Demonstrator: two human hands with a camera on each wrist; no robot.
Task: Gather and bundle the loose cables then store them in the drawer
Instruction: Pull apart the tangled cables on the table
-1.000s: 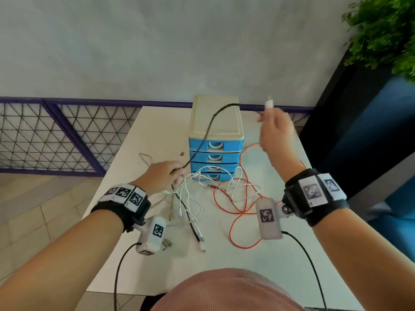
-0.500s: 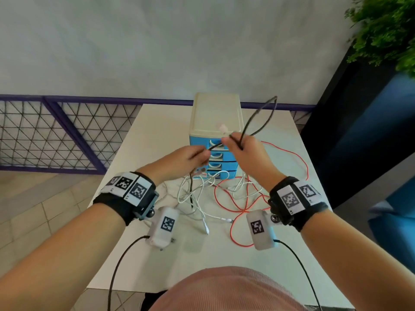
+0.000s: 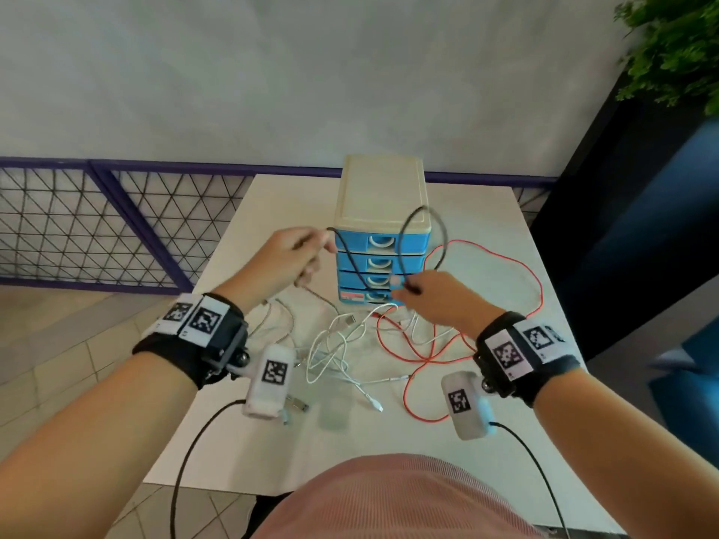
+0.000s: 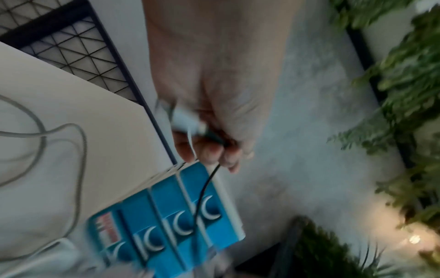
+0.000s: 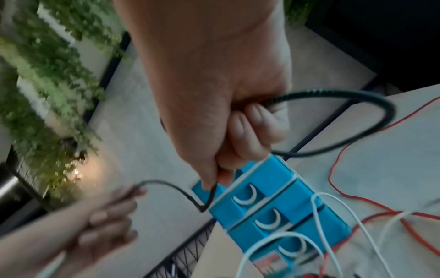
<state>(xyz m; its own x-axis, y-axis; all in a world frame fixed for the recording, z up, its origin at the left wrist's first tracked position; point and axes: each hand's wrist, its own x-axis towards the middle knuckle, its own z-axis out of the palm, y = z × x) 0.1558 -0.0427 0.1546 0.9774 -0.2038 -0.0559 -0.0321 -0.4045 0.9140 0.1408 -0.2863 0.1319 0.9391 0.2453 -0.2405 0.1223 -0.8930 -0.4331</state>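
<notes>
A black cable [image 3: 422,212] is held in the air in front of the blue drawer unit [image 3: 383,243]. My right hand [image 3: 428,293] pinches a standing loop of the black cable [image 5: 371,105] with a white plug end. My left hand [image 3: 295,250] grips the other end of the black cable [image 4: 207,184] near its white plug, up and to the left. The strand between them sags across the shut drawers. On the white table [image 3: 505,441] lie a red cable [image 3: 502,258], tangled white cables [image 3: 330,355] and a braided grey cable [image 3: 288,320].
A purple mesh railing [image 3: 116,219] runs along the table's left and back. A dark planter with green foliage [image 3: 677,48] stands at the right. The table's near and left edges drop to tiled floor.
Both hands met before the drawers with the black cable folded into a loop, then parted. Now my left hand has pulled up and left, and my right hand has sunk with the loop.
</notes>
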